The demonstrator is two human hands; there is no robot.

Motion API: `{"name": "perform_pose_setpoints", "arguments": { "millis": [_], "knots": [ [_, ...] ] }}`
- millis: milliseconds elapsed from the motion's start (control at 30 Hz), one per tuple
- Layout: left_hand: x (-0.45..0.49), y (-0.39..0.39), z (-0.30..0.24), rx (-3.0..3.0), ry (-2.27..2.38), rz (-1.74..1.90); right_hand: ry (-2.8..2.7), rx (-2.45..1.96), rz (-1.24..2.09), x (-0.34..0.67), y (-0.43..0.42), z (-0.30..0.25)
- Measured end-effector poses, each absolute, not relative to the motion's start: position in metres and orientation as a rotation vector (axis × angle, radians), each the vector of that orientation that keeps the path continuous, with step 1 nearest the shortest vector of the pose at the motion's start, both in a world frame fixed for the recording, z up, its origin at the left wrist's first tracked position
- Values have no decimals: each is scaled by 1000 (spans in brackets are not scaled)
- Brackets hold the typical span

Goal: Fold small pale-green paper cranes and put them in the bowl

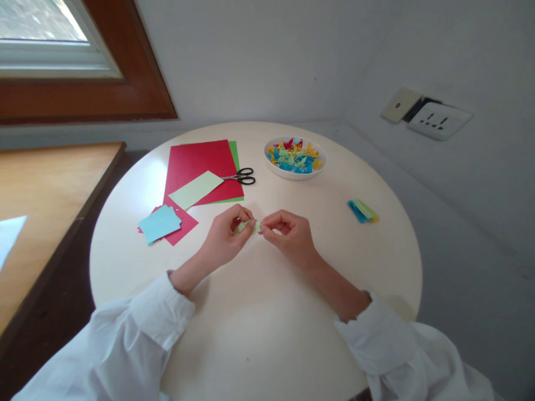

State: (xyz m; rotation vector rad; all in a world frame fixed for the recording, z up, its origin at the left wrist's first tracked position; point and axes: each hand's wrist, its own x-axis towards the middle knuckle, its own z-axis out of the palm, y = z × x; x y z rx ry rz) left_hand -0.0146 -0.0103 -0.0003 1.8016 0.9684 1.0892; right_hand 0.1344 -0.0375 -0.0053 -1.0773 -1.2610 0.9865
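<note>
Between my hands, a small light green piece of paper (257, 226) is held over the middle of the round white table (259, 312). My left hand (228, 231) pinches its left part, and the fingers cover much of it. At its right end, my right hand (290, 234) pinches it between thumb and fingertips. The paper's exact folded shape is too small and too covered to make out. Behind my hands, black-handled scissors (246, 176) lie with their blades partly hidden by a pale green paper strip (196, 189).
Red (200, 159) and green sheets lie at the back left, with blue paper squares (161, 224) on red ones nearer. A white bowl (296, 176) holds many coloured folded paper pieces. Folded paper slips (363, 211) sit at the right. A wall socket (438, 120) is beyond.
</note>
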Motion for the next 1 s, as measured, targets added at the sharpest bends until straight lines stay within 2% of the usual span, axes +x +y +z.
{"name": "perform_pose_setpoints", "arguments": {
  "millis": [1000],
  "knots": [
    [-14,-10,1,1758,974,1064,-1204,-1115,1087,135,-35,-4]
  ]
}}
